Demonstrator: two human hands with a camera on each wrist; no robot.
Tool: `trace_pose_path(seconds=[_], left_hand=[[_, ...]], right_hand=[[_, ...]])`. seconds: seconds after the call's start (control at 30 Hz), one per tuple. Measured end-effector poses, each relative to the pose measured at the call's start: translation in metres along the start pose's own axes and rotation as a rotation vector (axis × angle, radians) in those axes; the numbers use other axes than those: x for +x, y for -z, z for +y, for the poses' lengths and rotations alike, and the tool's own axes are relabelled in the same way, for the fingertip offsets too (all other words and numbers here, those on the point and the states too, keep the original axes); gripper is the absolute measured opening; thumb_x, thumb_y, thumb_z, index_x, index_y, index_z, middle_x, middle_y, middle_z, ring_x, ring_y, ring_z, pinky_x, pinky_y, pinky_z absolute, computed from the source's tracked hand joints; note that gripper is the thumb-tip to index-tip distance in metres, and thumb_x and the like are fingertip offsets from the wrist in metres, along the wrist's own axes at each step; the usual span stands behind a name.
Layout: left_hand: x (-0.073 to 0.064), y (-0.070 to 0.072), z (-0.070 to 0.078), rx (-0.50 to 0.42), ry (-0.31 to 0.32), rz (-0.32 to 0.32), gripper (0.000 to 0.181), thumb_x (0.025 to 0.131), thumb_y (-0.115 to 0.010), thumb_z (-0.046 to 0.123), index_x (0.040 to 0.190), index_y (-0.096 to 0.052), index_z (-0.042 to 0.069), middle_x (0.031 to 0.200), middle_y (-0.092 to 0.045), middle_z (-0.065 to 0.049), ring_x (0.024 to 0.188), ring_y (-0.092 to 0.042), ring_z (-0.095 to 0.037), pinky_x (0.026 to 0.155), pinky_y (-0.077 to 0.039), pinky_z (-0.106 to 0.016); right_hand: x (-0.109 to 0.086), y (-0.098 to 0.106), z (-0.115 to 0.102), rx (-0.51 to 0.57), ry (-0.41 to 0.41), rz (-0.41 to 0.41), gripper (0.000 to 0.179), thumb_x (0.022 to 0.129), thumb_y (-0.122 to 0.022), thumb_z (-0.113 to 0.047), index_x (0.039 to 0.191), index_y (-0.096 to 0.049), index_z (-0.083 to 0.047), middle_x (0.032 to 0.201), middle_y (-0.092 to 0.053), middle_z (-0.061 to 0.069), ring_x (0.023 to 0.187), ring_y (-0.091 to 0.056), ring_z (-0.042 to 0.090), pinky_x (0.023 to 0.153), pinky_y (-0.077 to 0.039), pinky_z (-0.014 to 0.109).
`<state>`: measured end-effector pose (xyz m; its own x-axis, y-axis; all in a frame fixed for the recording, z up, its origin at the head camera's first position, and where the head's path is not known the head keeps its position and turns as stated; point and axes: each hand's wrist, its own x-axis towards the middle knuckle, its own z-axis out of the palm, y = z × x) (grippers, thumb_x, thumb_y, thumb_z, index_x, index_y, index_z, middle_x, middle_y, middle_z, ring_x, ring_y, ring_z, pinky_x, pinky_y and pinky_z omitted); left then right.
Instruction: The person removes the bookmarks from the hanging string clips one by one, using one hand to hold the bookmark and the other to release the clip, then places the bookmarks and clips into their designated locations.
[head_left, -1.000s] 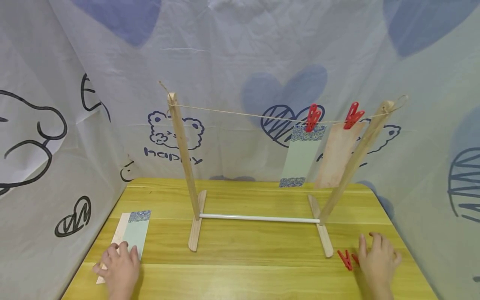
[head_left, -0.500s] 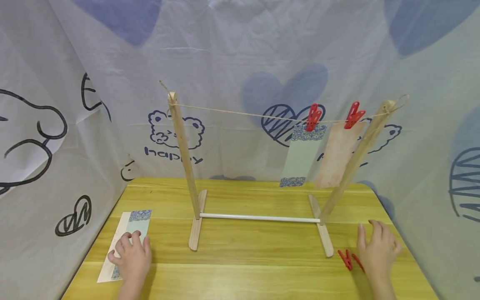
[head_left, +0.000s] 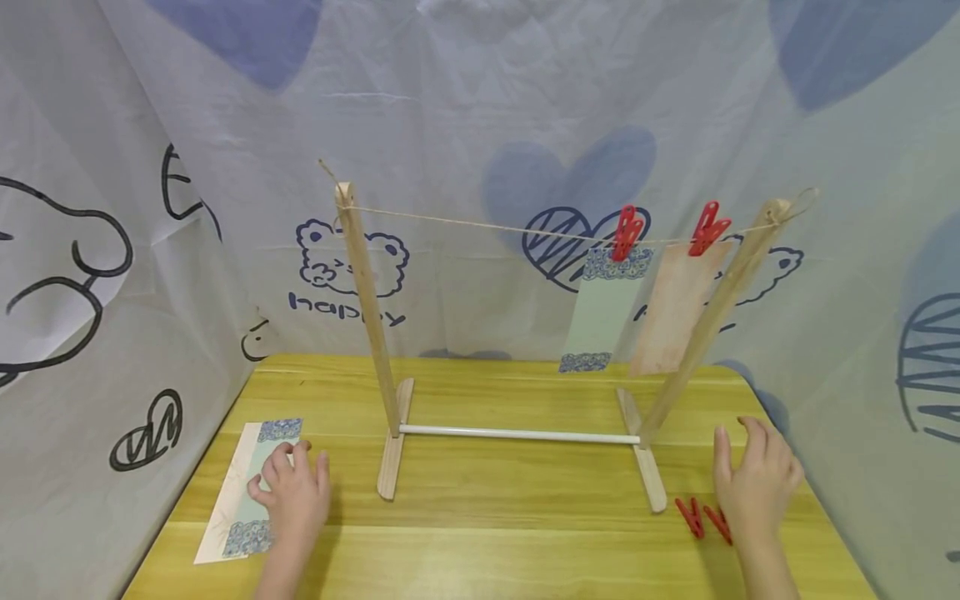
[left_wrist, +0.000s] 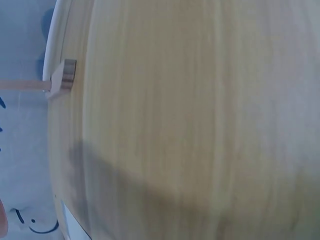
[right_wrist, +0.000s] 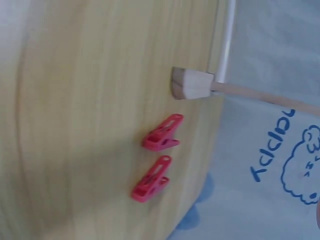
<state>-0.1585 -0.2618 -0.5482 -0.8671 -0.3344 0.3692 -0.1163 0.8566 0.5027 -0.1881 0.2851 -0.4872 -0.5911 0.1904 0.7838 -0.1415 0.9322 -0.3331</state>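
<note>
In the head view my left hand [head_left: 294,498] hovers with loosely bent fingers over the right edge of a pale green card [head_left: 258,467] with blue patterned ends. That card overlaps a cream card [head_left: 232,492] on the table. My right hand [head_left: 757,483], fingers relaxed and holding nothing, is just right of two red clothespins, a left one [head_left: 690,517] and a right one [head_left: 717,525]. Both clothespins [right_wrist: 151,179] lie side by side in the right wrist view. A green card [head_left: 604,312] and a pinkish card [head_left: 675,312] hang from the string, each under a red clothespin [head_left: 627,233].
A wooden stand with a left post [head_left: 367,308], a right post [head_left: 712,325] and a white crossbar [head_left: 517,435] occupies the table's middle. The string [head_left: 465,223] runs between the post tops. Printed cloth [head_left: 450,100] encloses the table [head_left: 480,550].
My left hand has moved right and slightly up, uncovering more of the two lying cards. My right hand has shifted slightly farther up the table, and the right clothespin now shows more fully.
</note>
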Motion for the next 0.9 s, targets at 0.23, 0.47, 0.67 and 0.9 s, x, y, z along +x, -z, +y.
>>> trace_pose_path(seconds=[0.23, 0.47, 0.67, 0.9], left_hand=[[0.005, -0.007, 0.017, -0.033, -0.072, 0.036, 0.031, 0.095, -0.044, 0.023, 0.111, -0.044, -0.003, 0.119, -0.033, -0.028, 0.111, -0.027, -0.046, 0.088, -0.007, -0.061], [0.008, -0.015, 0.035, -0.026, -0.134, 0.071, 0.03, 0.093, -0.048, 0.025, 0.109, -0.047, 0.0, 0.116, -0.038, -0.026, 0.107, -0.032, -0.043, 0.089, -0.013, -0.06], [0.012, -0.021, 0.051, -0.05, -0.184, 0.082, 0.03, 0.092, -0.049, 0.025, 0.109, -0.048, 0.0, 0.115, -0.04, -0.025, 0.107, -0.034, -0.041, 0.089, -0.014, -0.06], [0.02, -0.024, 0.068, -0.067, -0.237, 0.104, 0.029, 0.093, -0.047, 0.027, 0.108, -0.048, 0.002, 0.114, -0.04, -0.024, 0.107, -0.034, -0.04, 0.089, -0.014, -0.059]], right_hand=[[0.015, 0.007, -0.012, 0.035, -0.002, -0.005, 0.046, 0.09, -0.05, -0.035, 0.111, -0.052, 0.006, 0.113, -0.05, 0.027, 0.101, -0.044, 0.047, 0.08, -0.025, 0.059], [0.029, 0.011, -0.023, 0.071, 0.031, 0.024, 0.049, 0.091, -0.048, -0.037, 0.112, -0.052, 0.007, 0.115, -0.05, 0.028, 0.104, -0.044, 0.046, 0.083, -0.025, 0.059], [0.04, 0.012, -0.034, 0.11, 0.045, 0.083, 0.048, 0.089, -0.051, -0.037, 0.11, -0.054, 0.007, 0.112, -0.052, 0.027, 0.104, -0.044, 0.045, 0.088, -0.023, 0.055], [0.049, 0.014, -0.042, 0.122, 0.063, 0.104, 0.05, 0.09, -0.049, -0.039, 0.11, -0.054, 0.007, 0.111, -0.052, 0.027, 0.104, -0.045, 0.045, 0.089, -0.023, 0.054]])
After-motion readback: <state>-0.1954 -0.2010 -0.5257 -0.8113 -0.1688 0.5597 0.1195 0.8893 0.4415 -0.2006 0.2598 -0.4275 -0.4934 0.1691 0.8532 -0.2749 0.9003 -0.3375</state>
